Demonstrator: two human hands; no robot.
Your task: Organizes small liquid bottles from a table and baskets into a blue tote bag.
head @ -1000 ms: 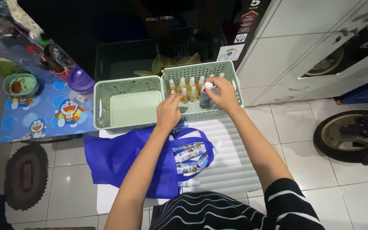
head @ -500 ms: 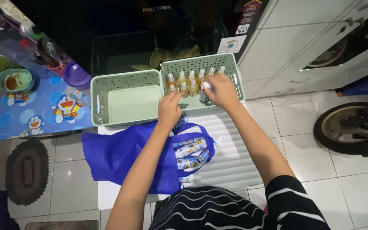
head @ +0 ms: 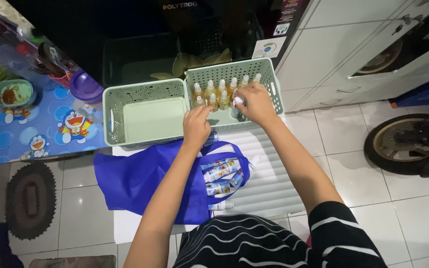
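Over the right-hand basket, both hands work among small spray bottles.

Inside the pale green perforated plastic basket (head: 269, 84), the right hand (head: 255, 101) closes its grip around a white-capped bottle (head: 236, 105) at the front of the rows, fingers curled over its top. Just to its left, the left hand (head: 196, 124) rests at the basket's near rim, its fingertips narrowed beside the amber bottles (head: 209, 92), which stand upright with white spray caps; whether it pinches one, I cannot tell. A matching empty basket (head: 145, 116) sits touching on the left, smooth-floored with holed walls. Below the hands, a soft blue fabric bag (head: 140, 181) lies open on the white ribbed table (head: 274, 183), holding labelled tubes (head: 222, 173).
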